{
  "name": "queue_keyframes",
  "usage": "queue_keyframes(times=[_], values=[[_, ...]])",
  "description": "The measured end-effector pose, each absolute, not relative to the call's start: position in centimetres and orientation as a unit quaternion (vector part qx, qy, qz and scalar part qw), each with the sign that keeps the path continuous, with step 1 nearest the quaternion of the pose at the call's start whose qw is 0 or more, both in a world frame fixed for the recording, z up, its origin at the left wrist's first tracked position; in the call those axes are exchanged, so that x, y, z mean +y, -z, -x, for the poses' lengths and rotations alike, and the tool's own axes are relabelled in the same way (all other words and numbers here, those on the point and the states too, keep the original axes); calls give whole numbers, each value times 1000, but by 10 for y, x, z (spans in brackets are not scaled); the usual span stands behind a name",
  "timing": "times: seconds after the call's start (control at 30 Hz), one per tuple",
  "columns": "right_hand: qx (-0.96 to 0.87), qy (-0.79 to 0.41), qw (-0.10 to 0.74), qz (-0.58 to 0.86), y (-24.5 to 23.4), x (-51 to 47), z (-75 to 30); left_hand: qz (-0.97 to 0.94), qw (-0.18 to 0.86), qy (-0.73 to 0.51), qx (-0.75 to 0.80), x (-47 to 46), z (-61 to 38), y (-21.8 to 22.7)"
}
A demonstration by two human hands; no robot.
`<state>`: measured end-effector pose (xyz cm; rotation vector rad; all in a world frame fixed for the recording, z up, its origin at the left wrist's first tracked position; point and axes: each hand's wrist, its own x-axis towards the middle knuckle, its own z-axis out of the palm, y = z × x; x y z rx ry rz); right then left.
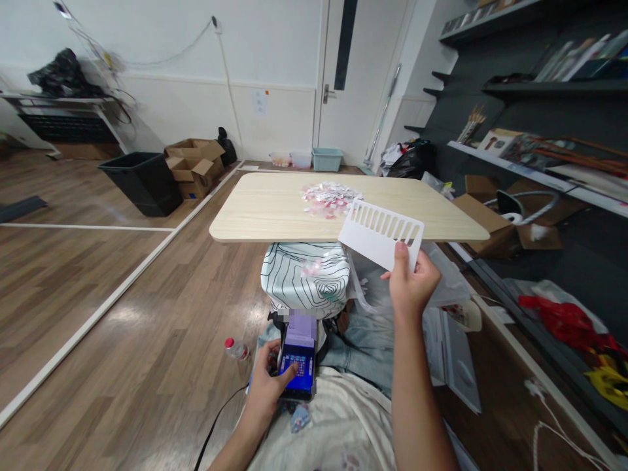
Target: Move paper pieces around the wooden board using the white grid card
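My right hand (412,278) pinches the lower right corner of a white slotted card (369,242), thumb on its front. The card has a row of long cut-outs along its upper part and is tilted in front of the table's near edge. Low in the view, my left hand (269,373) is wrapped round a smartphone (299,360) with a lit screen, the thumb resting on the lower part of the screen. A pile of small white and pink pieces (331,198) lies on the pale wooden table (255,206), behind the card.
A stool-like seat with a white line-patterned cover (304,275) stands under the table's near edge. A clear plastic box (449,288) is right of it. A bottle with a red cap (236,349) stands on the floor. A black bin (142,186) and cardboard boxes (196,163) are at left.
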<state>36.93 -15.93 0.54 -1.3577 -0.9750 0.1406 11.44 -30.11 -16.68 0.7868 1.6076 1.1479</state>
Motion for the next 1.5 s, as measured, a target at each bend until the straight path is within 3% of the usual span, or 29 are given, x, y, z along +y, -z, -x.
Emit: queue_keyframes(times=[0.3, 0.43, 0.7, 0.97, 1.13, 1.33, 1.5], values=[[-428, -66, 666, 607, -4, -159, -370, -288, 540, -471, 636, -297, -104, 158], [-430, -67, 667, 605, -5, -159, -370, -313, 517, -484, 632, -296, -100, 144], [-432, -76, 675, 593, -9, -162, -368, -345, 271, -626, 645, -238, -55, 122], [-429, -68, 667, 605, -8, -161, -370, -360, -15, -757, 545, -135, -17, 36], [-426, -69, 667, 607, -7, -162, -371, -484, -17, -618, 620, -71, -10, 2], [-426, -76, 671, 602, -5, -163, -371, -568, 9, -302, 766, -34, -20, 0], [-425, -70, 669, 607, -5, -163, -372, -594, -1, -222, 773, -23, -15, -3]])
